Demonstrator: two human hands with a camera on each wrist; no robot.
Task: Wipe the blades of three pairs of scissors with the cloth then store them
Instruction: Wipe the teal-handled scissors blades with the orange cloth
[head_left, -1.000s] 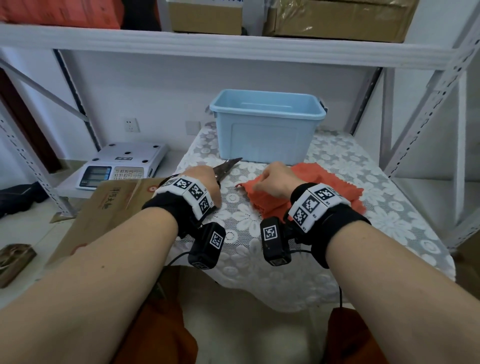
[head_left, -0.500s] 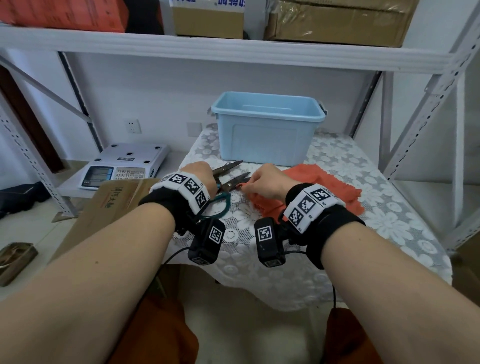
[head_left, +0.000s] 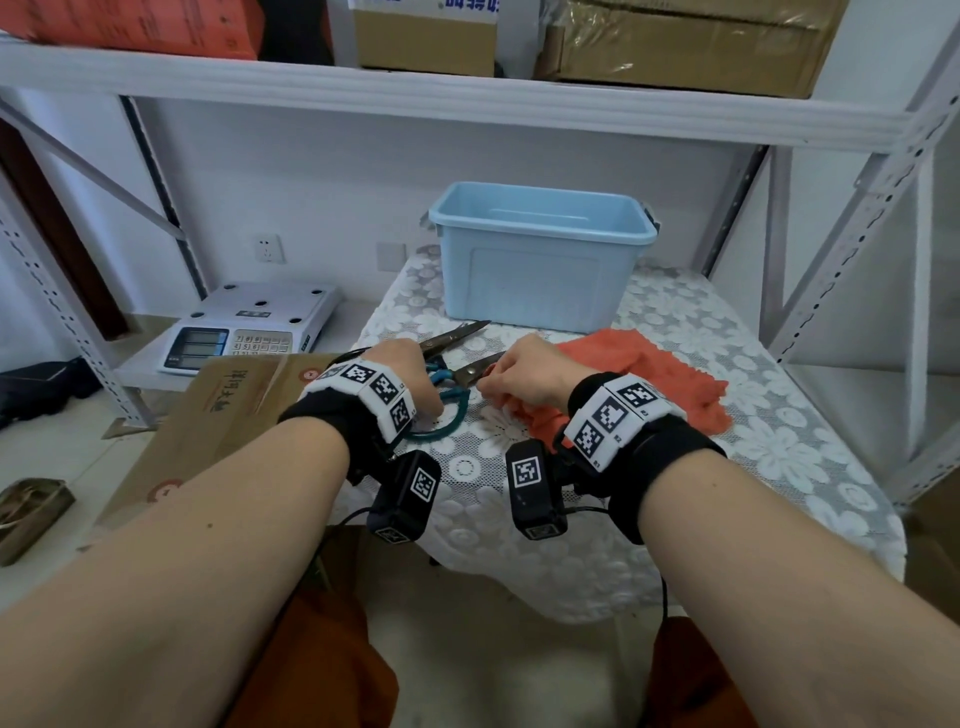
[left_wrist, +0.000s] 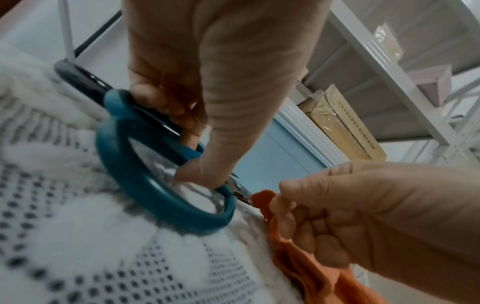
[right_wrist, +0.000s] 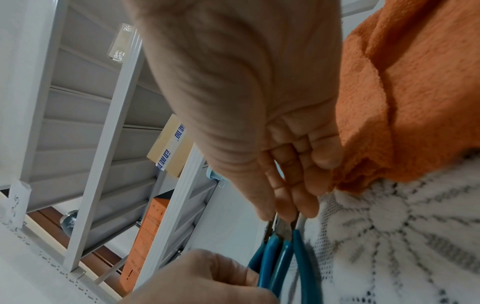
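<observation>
A pair of teal-handled scissors lies low over the lace tablecloth, its two blades spread apart. My left hand grips the teal handle loops, thumb through one loop. My right hand holds a bunched edge of the orange cloth and pinches it against the nearer blade close to the pivot. The far blade points toward the light blue bin. A dark handle-like part shows behind the teal loop; I cannot tell what it belongs to.
The open blue bin stands at the table's back centre. A white scale and a flattened cardboard box sit to the left, lower than the table. Metal shelf uprights rise on the right, and a shelf with boxes runs overhead.
The scissors' blades, together one second ago, now stand spread. My right hand has slid left with the cloth edge onto the nearer blade.
</observation>
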